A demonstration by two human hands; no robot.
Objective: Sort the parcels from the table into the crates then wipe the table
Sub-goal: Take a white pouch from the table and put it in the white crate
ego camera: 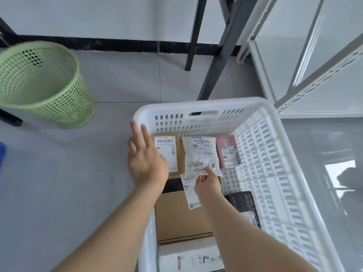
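Observation:
A white plastic crate (261, 146) stands on the floor and holds several parcels. My right hand (206, 182) pinches the lower edge of a white poly-bag parcel (200, 154) marked 3005, holding it inside the crate. My left hand (145, 160) hovers with straight fingers over the crate's left wall, above a brown box (177, 154) with a white label. A pink parcel (228, 152) lies at the far right of the crate. A larger brown box (176, 216), a black box (245, 207) and a white box (186, 256) lie nearer me.
A green mesh waste basket (39, 83) stands on the grey tiled floor to the left. Dark table legs (214, 63) rise behind the crate. A white metal shelf frame (306, 61) stands at the right. Something blue (2, 154) shows at the left edge.

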